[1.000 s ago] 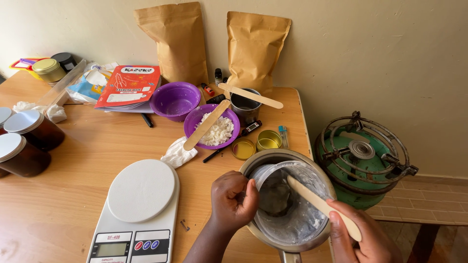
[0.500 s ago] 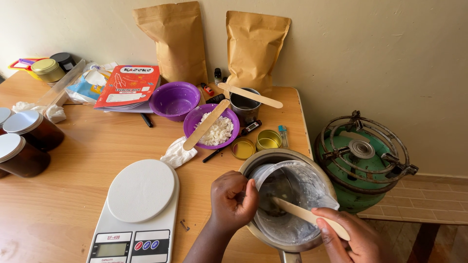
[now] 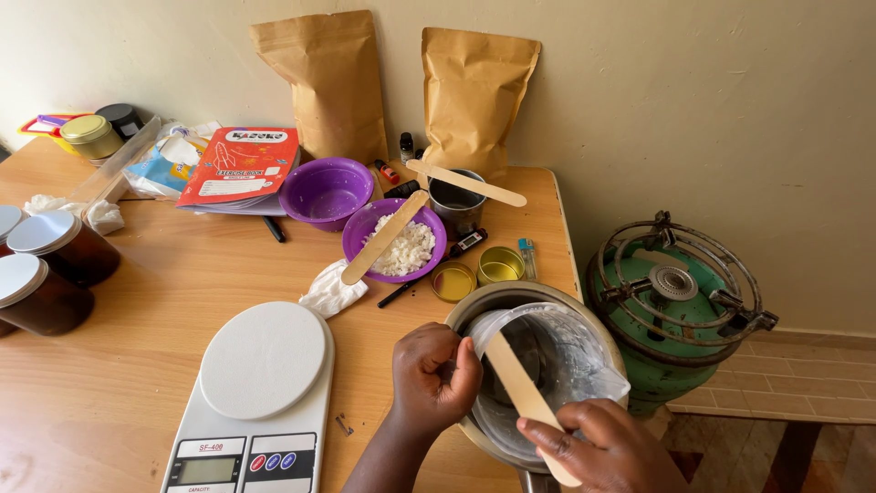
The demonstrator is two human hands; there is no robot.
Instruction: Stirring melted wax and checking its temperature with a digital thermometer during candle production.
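Stirring looked underway: right hand (image 3: 607,447) gripped a wooden stick (image 3: 525,393) inside the pot (image 3: 511,297), left hand (image 3: 433,374) closed on its lined rim. Wax flakes (image 3: 401,248) beyond the hands sat unmelted

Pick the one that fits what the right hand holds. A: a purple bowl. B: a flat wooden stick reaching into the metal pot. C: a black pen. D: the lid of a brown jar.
B: the right hand grips a flat wooden stick whose upper end reaches into the metal pot, while the left hand grips the pot's near rim.
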